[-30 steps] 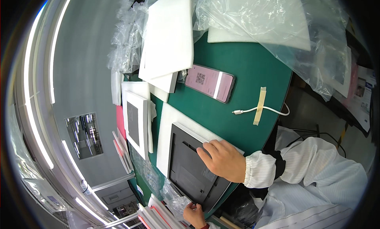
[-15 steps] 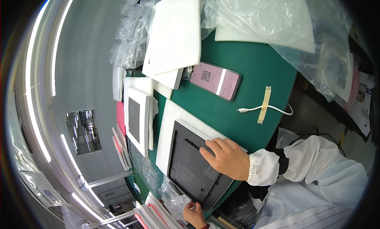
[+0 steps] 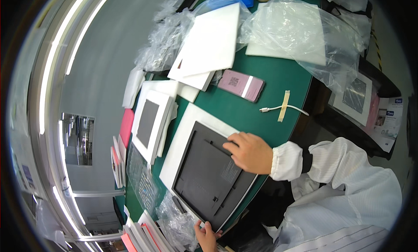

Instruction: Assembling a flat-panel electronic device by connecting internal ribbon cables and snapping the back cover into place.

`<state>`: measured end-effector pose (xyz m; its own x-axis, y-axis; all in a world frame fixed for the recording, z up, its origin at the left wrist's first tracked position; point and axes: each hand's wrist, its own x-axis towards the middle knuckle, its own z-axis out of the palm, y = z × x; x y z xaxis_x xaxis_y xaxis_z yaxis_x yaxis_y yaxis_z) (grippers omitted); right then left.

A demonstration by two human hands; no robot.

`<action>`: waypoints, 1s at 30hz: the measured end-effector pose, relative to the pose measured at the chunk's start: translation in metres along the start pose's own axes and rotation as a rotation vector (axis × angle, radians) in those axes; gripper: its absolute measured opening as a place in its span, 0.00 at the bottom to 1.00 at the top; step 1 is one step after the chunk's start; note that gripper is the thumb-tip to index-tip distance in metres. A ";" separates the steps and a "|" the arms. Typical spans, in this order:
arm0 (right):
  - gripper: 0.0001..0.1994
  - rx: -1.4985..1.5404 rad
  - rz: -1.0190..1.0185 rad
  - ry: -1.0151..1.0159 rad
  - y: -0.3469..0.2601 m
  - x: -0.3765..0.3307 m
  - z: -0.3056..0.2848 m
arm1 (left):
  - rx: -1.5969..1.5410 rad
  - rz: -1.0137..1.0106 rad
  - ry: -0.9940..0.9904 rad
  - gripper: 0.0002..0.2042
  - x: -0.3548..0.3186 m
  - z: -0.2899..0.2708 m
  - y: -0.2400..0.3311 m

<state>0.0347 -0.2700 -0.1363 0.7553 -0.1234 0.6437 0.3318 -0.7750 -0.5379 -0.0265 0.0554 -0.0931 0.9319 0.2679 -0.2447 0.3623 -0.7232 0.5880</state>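
The left hand point(image 3: 206, 235) is cut off at the lower edge; only its fingers show, curled over the near corner of the dark flat panel point(image 3: 209, 173) and pinching that corner. Its palm and wrist are out of view. The right hand point(image 3: 249, 152), in a white sleeve point(image 3: 344, 173), lies flat on the far right part of the same panel, fingers loosely bent and pressing down, not wrapped around anything. What its fingertips touch is hard to make out: a thin dark strip runs out from under them, and whether it is part of the panel cannot be told.

The panel rests on a white foam sheet point(image 3: 185, 134), which shows only beyond and to the left of the hands; the rest is covered. Both lie on a green table point(image 3: 270, 95).

Left of the right hand stands a white foam tray holding a grey plate point(image 3: 150, 121). Beyond the right hand lies a pink phone point(image 3: 241, 85), and just beside that, a white cable under a strip of tape point(image 3: 284, 106). Farther out, white foam sheets point(image 3: 209, 47) and crumpled clear plastic bags point(image 3: 300, 38) cover the table's far side. Near the left hand, more clear plastic point(image 3: 176, 217) and a stack of flat sheets point(image 3: 139, 236) crowd the edge, partly cut off.
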 end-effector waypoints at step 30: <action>0.11 0.691 0.038 -0.436 0.025 0.171 -0.001 | -0.404 0.706 0.086 0.10 0.159 -0.066 0.025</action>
<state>0.1717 -0.3115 -0.0389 0.8777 0.2209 0.4252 0.4675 -0.2001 -0.8611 0.1318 0.1215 -0.0667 0.9353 -0.1051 0.3379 -0.3470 -0.4589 0.8179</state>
